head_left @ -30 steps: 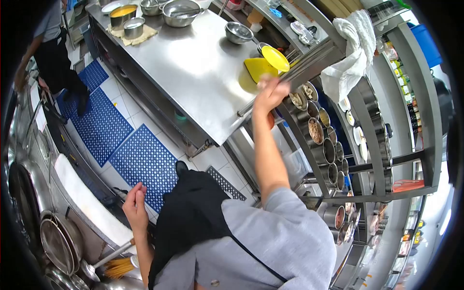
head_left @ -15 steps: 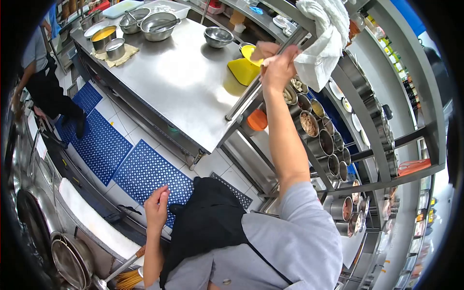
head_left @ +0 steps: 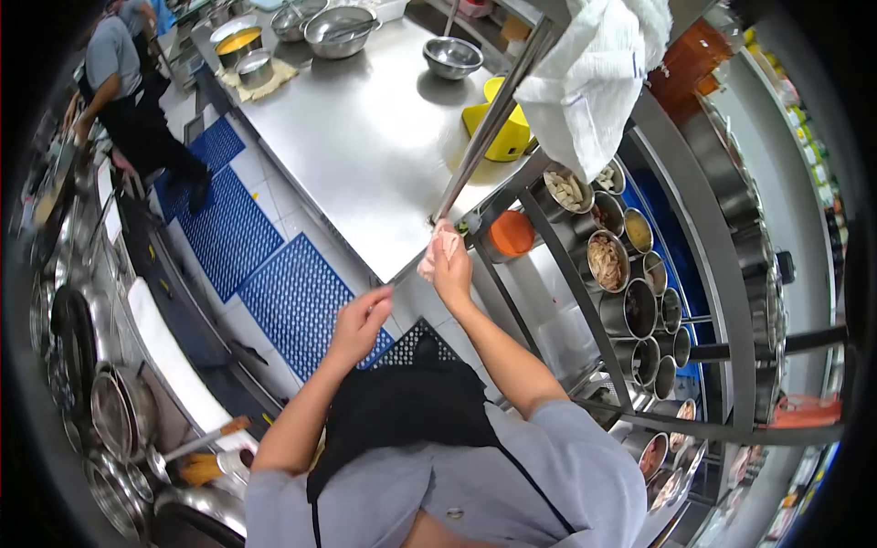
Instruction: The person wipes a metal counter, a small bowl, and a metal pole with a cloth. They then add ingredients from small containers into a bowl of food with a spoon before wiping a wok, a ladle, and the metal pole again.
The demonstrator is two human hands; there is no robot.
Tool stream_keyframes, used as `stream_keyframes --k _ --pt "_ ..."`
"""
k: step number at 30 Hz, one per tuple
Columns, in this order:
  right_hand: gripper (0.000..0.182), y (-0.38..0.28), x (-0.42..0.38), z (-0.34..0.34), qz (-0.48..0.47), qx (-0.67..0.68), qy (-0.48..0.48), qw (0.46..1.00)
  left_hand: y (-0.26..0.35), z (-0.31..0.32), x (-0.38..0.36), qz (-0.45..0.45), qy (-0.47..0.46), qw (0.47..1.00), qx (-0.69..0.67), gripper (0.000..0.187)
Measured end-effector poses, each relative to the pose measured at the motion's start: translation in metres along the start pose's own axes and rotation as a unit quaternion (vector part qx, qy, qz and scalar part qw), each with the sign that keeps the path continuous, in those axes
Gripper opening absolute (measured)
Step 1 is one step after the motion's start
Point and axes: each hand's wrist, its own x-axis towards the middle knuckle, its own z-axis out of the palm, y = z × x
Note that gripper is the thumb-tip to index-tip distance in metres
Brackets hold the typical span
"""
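A crumpled pale pink cloth (head_left: 427,265) is bunched in my right hand (head_left: 454,277), whose fingers are wrapped round it. That hand is by the front corner of the steel table, at the lower end of a metal post (head_left: 489,132). My left hand (head_left: 356,331) hovers lower and to the left, over the floor mat, with its fingers loosely bent and apart and nothing visible in it. A white towel (head_left: 585,91) hangs from the shelf frame above and to the right of my right hand.
The steel table (head_left: 365,164) carries metal bowls (head_left: 341,35), a pot of orange liquid (head_left: 239,46) and a yellow container (head_left: 501,132). Food-filled steel pots (head_left: 607,260) line the shelf at right. Pans and strainers (head_left: 119,411) lie at left. Another person (head_left: 128,100) stands far left.
My right hand has come down from the towel and post toward my body, holding the pink cloth. My left hand has risen and moved right. The view has turned.
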Motion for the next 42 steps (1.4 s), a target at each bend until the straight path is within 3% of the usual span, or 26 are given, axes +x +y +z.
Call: stream_keyframes --k 3,4,6,8,10,12,13,15,17,18,20,22,25,27,29,31,33,36,38,40,42 --pt "0.066 -0.044 -0.032 -0.010 0.100 0.329 -0.118 0.931 -0.007 0.069 0.040 0.150 0.088 0.985 -0.018 0.059" --pt "0.078 -0.057 -0.037 -0.017 0.162 0.404 -0.179 0.883 0.000 0.086 0.051 0.135 0.129 0.980 -0.066 0.058" --pt "0.079 -0.065 -0.032 -0.027 0.154 0.471 -0.221 0.840 0.009 0.109 0.064 0.102 0.200 0.961 -0.159 0.054" --pt "0.075 -0.077 -0.025 -0.047 0.163 0.542 -0.268 0.780 0.027 0.100 0.069 -0.003 0.174 0.910 -0.375 0.045" --pt "0.070 -0.082 -0.032 -0.069 0.122 0.443 -0.243 0.854 0.041 0.084 0.078 -0.105 0.152 0.817 -0.546 0.035" --pt "0.056 -0.077 -0.030 -0.085 0.038 0.332 -0.199 0.921 0.069 0.069 0.109 -0.030 0.158 0.827 -0.539 0.036" --pt "0.052 -0.070 -0.033 -0.092 0.044 0.312 -0.186 0.931 0.090 0.060 0.124 0.006 0.160 0.828 -0.537 0.036" --pt "0.043 -0.055 -0.041 -0.104 0.058 0.264 -0.161 0.949 0.153 0.041 0.153 0.142 0.129 0.875 -0.445 0.033" --pt "0.035 -0.030 -0.055 -0.110 0.067 0.232 -0.110 0.964 0.203 0.033 0.176 0.195 0.085 0.923 -0.321 0.037" --pt "0.034 -0.013 -0.063 -0.114 0.073 0.195 -0.106 0.972 0.210 0.042 0.192 0.280 0.124 0.923 -0.232 0.040" --pt "0.032 0.017 -0.084 -0.123 0.106 0.154 -0.084 0.979 0.204 0.065 0.214 0.418 0.207 0.883 -0.050 0.048" --pt "0.030 0.036 -0.105 -0.128 0.167 0.152 -0.047 0.973 0.190 0.082 0.223 0.507 0.330 0.787 0.122 0.057" --pt "0.027 0.061 -0.131 -0.132 0.249 0.163 -0.010 0.955 0.188 0.087 0.206 0.528 0.314 0.782 0.106 0.051" --pt "0.025 0.073 -0.143 -0.134 0.282 0.159 0.000 0.946 0.169 0.092 0.195 0.483 0.268 0.833 0.014 0.047" --pt "0.024 0.077 -0.151 -0.134 0.303 0.141 0.003 0.943 0.111 0.101 0.198 0.337 0.164 0.914 -0.155 0.043" --pt "0.024 0.081 -0.148 -0.135 0.293 0.116 -0.003 0.949 0.157 0.076 0.200 0.454 0.231 0.860 -0.015 0.040" --pt "0.025 0.081 -0.149 -0.136 0.278 0.096 -0.009 0.956 0.195 0.068 0.226 0.534 0.292 0.793 0.026 0.040" --pt "0.027 0.071 -0.140 -0.137 0.274 0.101 -0.015 0.956 0.245 0.055 0.230 0.499 0.179 0.843 -0.091 0.035" --pt "0.028 0.060 -0.134 -0.135 0.265 0.099 -0.019 0.959 0.229 0.055 0.230 0.425 0.117 0.887 -0.141 0.031" --pt "0.027 0.055 -0.130 -0.128 0.255 0.102 -0.047 0.960 0.211 0.055 0.232 0.440 0.140 0.882 -0.093 0.025" --pt "0.028 0.041 -0.126 -0.124 0.219 0.082 -0.074 0.969 0.204 0.054 0.217 0.309 0.056 0.933 -0.177 0.019"
